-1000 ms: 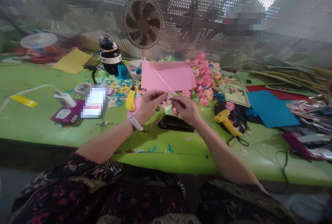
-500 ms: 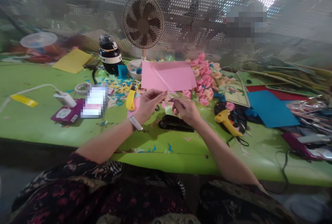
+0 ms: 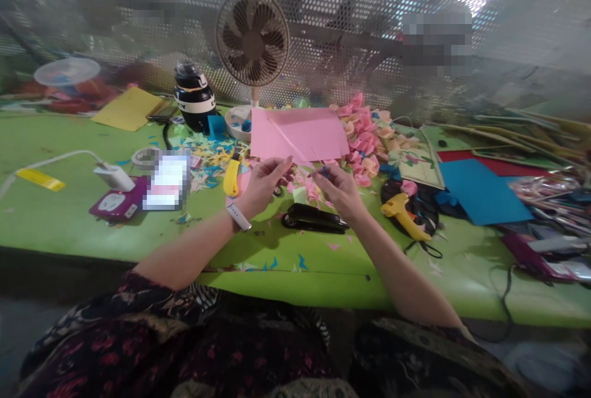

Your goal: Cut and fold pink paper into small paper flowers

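Note:
My left hand (image 3: 263, 181) is raised over the green table (image 3: 69, 219), fingers pinched together near the lower edge of a pink paper sheet (image 3: 298, 133). My right hand (image 3: 339, 189) is close beside it, fingers also pinched on something small with a blue speck that I cannot make out. A thin pale strand runs up from the hands across the pink sheet. Below the hands lies a black stapler (image 3: 314, 219). Pink paper flowers (image 3: 367, 136) are heaped just right of the sheet.
A small fan (image 3: 253, 41) stands behind the pink sheet, a black helmet-like object (image 3: 194, 103) to its left. A yellow utility knife (image 3: 231, 178), a yellow glue gun (image 3: 404, 213), blue card (image 3: 480, 192), yellow paper (image 3: 127, 109) and paper scraps lie around.
My right hand has lifted slightly and shifted right, and the hands are a little farther apart. The view has barely moved.

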The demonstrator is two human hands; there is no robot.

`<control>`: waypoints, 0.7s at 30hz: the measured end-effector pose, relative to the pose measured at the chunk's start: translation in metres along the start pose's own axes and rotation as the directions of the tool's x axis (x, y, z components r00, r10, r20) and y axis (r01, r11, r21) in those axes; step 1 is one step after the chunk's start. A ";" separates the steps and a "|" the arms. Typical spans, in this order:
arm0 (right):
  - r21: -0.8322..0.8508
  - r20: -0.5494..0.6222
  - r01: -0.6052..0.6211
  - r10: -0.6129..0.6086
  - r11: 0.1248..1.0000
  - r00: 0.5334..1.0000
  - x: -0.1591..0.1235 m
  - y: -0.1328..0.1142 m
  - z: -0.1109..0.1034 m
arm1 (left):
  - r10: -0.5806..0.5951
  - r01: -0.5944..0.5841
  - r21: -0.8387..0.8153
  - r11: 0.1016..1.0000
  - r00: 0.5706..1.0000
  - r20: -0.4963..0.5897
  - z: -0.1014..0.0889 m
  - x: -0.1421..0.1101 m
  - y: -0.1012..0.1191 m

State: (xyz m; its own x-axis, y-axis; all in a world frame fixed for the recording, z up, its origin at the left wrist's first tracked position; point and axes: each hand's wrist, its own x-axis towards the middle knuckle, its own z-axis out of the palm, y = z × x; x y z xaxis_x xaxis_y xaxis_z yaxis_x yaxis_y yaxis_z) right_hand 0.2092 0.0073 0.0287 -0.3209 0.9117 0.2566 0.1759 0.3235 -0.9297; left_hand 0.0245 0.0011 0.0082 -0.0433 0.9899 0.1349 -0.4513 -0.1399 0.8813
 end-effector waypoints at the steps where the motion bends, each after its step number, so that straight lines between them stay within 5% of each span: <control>1: 0.041 0.014 -0.015 0.014 0.999 1.000 -0.001 -0.003 0.001 | 0.004 -0.004 0.004 1.000 1.000 0.007 0.001 -0.001 -0.001; 15: 0.282 0.176 -0.198 0.152 0.939 0.973 -0.008 -0.006 0.012 | -0.089 0.119 -0.208 0.971 0.985 0.148 0.010 -0.014 -0.020; 21: 0.429 0.010 -0.153 0.165 0.890 0.986 -0.006 -0.011 0.016 | -0.095 0.120 -0.172 0.978 0.984 0.148 0.010 -0.015 -0.017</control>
State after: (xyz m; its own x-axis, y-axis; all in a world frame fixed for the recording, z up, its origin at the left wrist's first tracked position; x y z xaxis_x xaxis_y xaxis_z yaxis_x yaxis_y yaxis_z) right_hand 0.1942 -0.0057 0.0333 -0.2968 0.9500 0.0972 -0.1939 0.0397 -0.9802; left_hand 0.0423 -0.0115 -0.0046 0.1322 0.9844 0.1158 -0.5994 -0.0136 0.8003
